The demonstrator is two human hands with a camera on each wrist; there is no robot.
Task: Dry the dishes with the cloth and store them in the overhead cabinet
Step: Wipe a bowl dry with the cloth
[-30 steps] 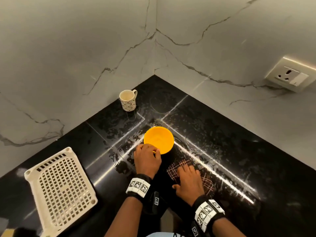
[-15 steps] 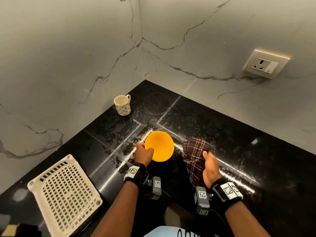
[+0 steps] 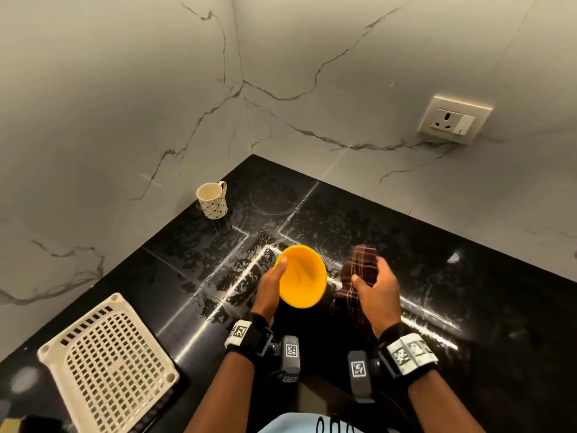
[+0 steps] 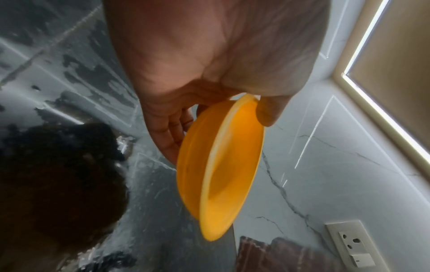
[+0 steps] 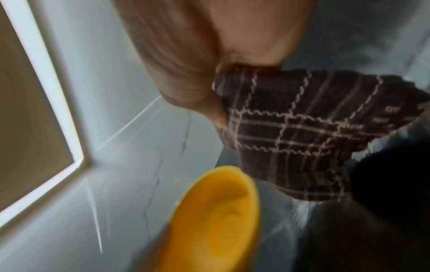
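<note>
Above the counter, centre: yellow bowl [image 3: 301, 281] lifted off the black countertop [image 3: 468, 292] and tilted so its opening faces the person and slightly right.
Left hand [image 3: 270, 287]: pinches the near-left rim of the bowl, thumb [image 4: 267, 112] inside the rim, fingers [image 4: 172, 132] curled against the outer wall; nothing else held.
Right hand [image 3: 377, 287]: fingers curled round a bunched brown checked cloth [image 3: 359, 270], the loose end hanging down below the hand.
Key relation: cloth lies just to the right of the bowl, near it but apart; the right wrist view shows the bowl's open mouth below and beside the cloth [image 5: 302, 128], with a gap between.
Bowl axis: rim plane steeply tilted, nearly on edge in the left wrist view; cavity turned toward the cloth side.
Nearer hand: right hand carries the cloth and is the one placed to reach into the cavity; left hand serves as the holder.
Judged step: start of drying the bowl; wiping contact not yet made.
Next move calls for: a short leftward travel of the cloth into the bowl, with the left pinch steady against the push.
Surface: glossy black stone, wet patches and streaks showing.
Room: corner of two veined marble walls; patterned mug [image 3: 212, 200] standing near the left wall; white perforated tray [image 3: 106, 370] at lower left; wall socket [image 3: 452, 120] at upper right.
Cabinet: only a lit edge overhead appears in the wrist views; whether it is the cabinet cannot be told.
</note>
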